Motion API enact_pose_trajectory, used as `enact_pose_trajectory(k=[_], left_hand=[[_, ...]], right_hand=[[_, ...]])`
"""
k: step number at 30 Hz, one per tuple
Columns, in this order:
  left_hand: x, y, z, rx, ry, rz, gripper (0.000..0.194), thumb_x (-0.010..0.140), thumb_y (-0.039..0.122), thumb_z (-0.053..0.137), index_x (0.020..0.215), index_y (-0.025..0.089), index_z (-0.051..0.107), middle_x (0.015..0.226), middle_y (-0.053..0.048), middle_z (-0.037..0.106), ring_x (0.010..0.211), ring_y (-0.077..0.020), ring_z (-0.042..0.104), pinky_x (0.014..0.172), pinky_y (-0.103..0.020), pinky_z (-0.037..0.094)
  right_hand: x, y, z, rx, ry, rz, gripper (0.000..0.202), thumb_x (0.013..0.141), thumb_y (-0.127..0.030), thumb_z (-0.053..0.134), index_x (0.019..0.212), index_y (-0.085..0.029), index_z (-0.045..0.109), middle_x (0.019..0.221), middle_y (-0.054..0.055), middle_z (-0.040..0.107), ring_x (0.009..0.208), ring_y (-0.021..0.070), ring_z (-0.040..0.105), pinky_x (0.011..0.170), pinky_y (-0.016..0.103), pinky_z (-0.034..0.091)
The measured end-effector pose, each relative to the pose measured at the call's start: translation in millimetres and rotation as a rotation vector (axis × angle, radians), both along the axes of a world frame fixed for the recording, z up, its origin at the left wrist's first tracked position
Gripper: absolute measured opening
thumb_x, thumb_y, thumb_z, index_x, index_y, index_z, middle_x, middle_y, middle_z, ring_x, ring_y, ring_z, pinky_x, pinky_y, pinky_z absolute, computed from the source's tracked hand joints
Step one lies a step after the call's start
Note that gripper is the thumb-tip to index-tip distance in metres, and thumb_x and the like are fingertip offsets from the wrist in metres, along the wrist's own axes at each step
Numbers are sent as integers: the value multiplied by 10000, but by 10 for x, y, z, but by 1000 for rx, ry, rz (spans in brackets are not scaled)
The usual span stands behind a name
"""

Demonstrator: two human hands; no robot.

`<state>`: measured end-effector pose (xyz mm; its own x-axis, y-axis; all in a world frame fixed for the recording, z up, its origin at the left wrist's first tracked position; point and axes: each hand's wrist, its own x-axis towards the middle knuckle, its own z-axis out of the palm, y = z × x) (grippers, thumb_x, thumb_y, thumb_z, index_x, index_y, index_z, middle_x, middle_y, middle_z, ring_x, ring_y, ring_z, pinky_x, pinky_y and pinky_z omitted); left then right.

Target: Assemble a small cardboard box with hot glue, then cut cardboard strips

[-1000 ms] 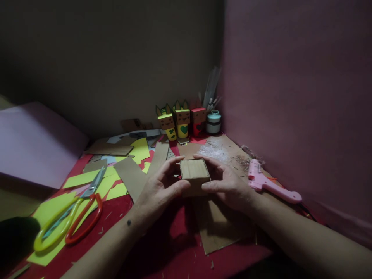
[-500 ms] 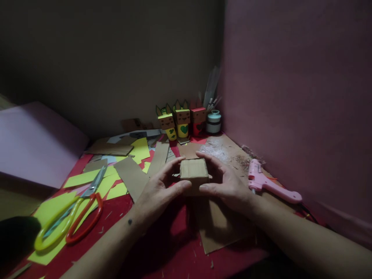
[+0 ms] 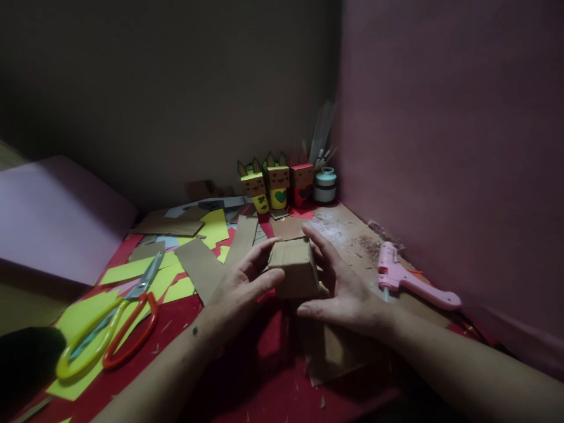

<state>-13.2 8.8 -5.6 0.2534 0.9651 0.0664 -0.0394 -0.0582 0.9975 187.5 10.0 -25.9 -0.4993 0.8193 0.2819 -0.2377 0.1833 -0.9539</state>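
A small cardboard box [image 3: 294, 276] is held above the red table surface, its top face toward me and slightly turned. My left hand [image 3: 247, 276] grips its left side, with the thumb on the front and the fingers behind the edge. On the right side, my right hand [image 3: 339, 282] has its fingers along the box's far edge and side; its thumb lies below the front face. A flat cardboard sheet [image 3: 330, 352] lies beneath the hands.
Scissors [image 3: 127, 299] lie on yellow paper scraps [image 3: 178, 289] at left. A pink glue gun [image 3: 414, 284] rests at right. Several paper-and-cardboard figures, including a yellow one [image 3: 278, 182], and a teal jar [image 3: 325, 185] stand at the back.
The box has turned and tilted slightly between my hands. My right thumb has moved down off its front face, and my right fingers have spread a little.
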Motion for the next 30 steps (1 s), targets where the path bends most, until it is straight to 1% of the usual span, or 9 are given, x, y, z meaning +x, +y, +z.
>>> enact_pose_trajectory(k=[4,9,10,12,15,18,21,24,30], left_hand=[[24,-34,54,-11,32,1,577,775,405,721,1298,245,537,1284,-100,623,1185,-316,563,929,-368,494],[23,-25,46,-26,8,-37,563,806,374,700,1316,262,490,1264,-101,620,1182,-289,561,897,-338,499],[18,-17,37,-30,-8,-49,570,810,362,697,1325,266,474,1259,-104,616,1181,-287,559,893,-345,500],[8,-2,20,-37,-18,-67,590,803,340,704,1334,265,457,1256,-111,602,1160,-290,564,884,-371,502],[6,15,7,-47,-21,-66,619,775,302,727,1330,270,455,1250,-106,586,1058,-267,607,856,-395,510],[22,18,1,-79,-5,-33,646,755,263,737,1332,283,447,1200,-89,601,968,-236,636,830,-396,518],[35,14,-12,-94,11,-15,639,754,261,742,1321,285,450,1135,-74,611,932,-229,638,799,-383,529],[26,17,-29,-72,8,-15,603,743,267,759,1283,294,492,1162,-70,579,958,-228,618,768,-348,537],[15,26,-34,-49,-10,-59,604,733,233,769,1273,279,503,1243,-73,549,1071,-232,576,826,-321,519]], right_hand=[[-9,-13,4,21,-11,-39,911,716,-157,785,1436,-443,305,1437,33,399,1119,224,560,914,394,506],[-17,29,33,-100,96,-63,849,687,-173,806,1403,-366,393,1286,40,545,1104,221,572,940,380,476],[-21,46,35,-146,128,-67,828,684,-171,803,1393,-348,413,1252,44,571,1090,222,579,909,369,489],[-31,82,38,-259,200,-64,765,682,-186,784,1361,-315,456,1203,56,604,987,217,610,761,332,529],[-39,135,36,-388,276,-42,625,686,-250,738,1280,-247,544,1081,71,655,742,180,601,505,268,474],[-31,170,21,-426,276,-15,427,703,-307,695,1106,-170,658,838,73,682,619,176,557,446,277,424],[-24,180,7,-470,248,-33,297,699,-359,677,910,-153,702,651,62,636,567,189,537,449,300,405],[-34,175,12,-509,233,-78,316,685,-399,671,874,-146,691,651,59,626,549,185,529,444,303,388],[-55,174,29,-529,294,-132,392,714,-396,690,1015,-146,689,731,58,661,587,185,535,519,323,406]])
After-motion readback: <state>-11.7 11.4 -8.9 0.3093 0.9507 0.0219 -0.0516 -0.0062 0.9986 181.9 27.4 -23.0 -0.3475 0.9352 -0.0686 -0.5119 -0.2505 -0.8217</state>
